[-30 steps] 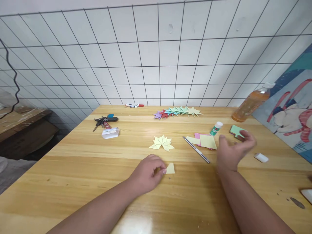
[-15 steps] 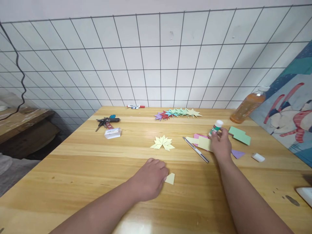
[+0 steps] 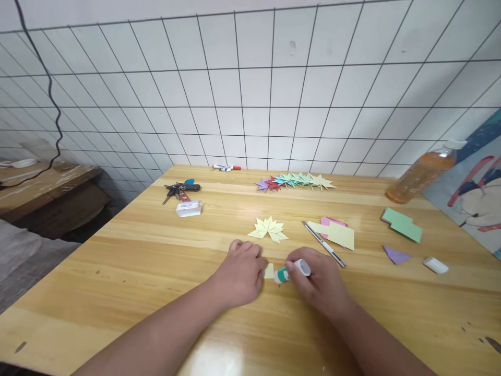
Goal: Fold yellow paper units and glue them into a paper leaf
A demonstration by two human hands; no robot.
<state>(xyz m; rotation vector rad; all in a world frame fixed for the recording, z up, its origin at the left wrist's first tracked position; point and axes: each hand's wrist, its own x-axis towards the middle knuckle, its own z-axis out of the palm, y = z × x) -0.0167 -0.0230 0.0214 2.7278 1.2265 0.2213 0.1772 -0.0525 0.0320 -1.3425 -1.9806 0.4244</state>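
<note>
My left hand [image 3: 243, 272] is closed over a small pale yellow piece of paper [image 3: 269, 271] on the table, its fingertips hidden behind the knuckles. Just right of that paper, my right hand [image 3: 319, 279] grips a white and green glue stick [image 3: 290, 272], tilted with its lower end toward the paper. I cannot tell whether the glue stick touches the paper. Beyond both hands lies a pale yellow folded-paper fan shape [image 3: 269, 230] with pointed tips. A utility knife [image 3: 324, 244] rests to the right, beside a stack of yellow and pink paper pieces [image 3: 341, 235].
At the back lies a row of coloured folded-paper pieces [image 3: 297, 180]. Keys [image 3: 182, 188], a small box [image 3: 189, 209] and markers [image 3: 227, 167] are left. Green paper [image 3: 403, 224], purple paper [image 3: 396, 255], an eraser [image 3: 436, 265] and a leaning bottle [image 3: 420, 175] stand right.
My right hand has carried the glue stick left and nearer to me, from beside the paper stack to the small yellow paper. My left hand stays on that paper. The view has shifted slightly.
</note>
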